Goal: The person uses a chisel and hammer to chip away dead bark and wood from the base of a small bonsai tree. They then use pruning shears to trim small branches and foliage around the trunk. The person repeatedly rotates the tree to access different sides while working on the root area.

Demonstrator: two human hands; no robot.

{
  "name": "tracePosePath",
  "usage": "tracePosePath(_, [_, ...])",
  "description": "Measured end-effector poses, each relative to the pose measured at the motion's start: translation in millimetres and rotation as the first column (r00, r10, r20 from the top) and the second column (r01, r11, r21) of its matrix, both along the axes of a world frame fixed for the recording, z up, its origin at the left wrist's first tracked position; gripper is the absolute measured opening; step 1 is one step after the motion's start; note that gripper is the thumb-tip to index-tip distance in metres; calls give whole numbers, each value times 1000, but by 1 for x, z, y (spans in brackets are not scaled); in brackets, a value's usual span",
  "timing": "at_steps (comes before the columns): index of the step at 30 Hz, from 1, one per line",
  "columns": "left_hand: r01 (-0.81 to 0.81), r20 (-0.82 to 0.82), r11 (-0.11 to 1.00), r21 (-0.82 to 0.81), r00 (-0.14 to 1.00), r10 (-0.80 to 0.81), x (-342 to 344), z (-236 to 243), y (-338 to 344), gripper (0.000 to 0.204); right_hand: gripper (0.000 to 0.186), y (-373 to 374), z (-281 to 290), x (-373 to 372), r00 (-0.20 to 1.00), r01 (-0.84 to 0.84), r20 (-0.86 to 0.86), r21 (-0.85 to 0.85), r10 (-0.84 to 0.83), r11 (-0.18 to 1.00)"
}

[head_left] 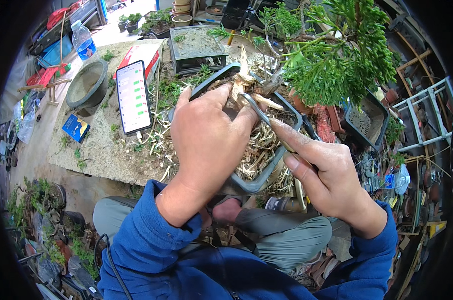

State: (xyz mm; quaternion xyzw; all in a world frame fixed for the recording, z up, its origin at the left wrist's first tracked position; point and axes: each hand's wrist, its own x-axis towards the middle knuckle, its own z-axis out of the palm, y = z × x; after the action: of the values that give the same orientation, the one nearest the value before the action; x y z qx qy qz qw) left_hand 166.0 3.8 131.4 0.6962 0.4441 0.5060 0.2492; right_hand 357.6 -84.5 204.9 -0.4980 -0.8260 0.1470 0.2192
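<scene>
On the slab, a box lies near the left edge, with a pot behind it and a bottle behind the pot, toward the far left corner. A phone is right of the pot, a package behind it. Farther right, a crate sits toward the far edge. Before it is a tray with shavings and a trunk inside, foliage spreading beyond its far right corner. The left hand is over the tray's left side, the right hand by its right rim, a tool between them. Right of the tray lies a basket
</scene>
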Motion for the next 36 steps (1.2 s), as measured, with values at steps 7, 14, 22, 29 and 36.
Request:
tracePosePath(7, [-18, 10, 1000, 18, 1000, 18, 0, 1, 1, 18, 51, -3, 5, -3, 994, 20, 106, -27, -17, 999])
tracePosePath(14, [-37, -9, 999, 25, 999, 37, 1, 1, 0, 21, 53, -3, 2, -3, 996, 26, 84, 27, -29, 999])
tracePosePath(22, [-40, 4, 998, 41, 999, 40, 1, -1, 2, 22, 53, -5, -2, -1, 987, 58, 149, 57, -66, 997])
tracePosePath(29, [-80, 5, 994, 77, 997, 80, 3, -1, 1, 16, 52, -4, -1, 1, 989, 21, 146, 57, -29, 998])
tracePosePath(36, [-52, 32, 998, 39, 998, 50, 3, -2, 2, 19, 53, -2, -3, -1, 995, 30, 96, 84, -38, 996])
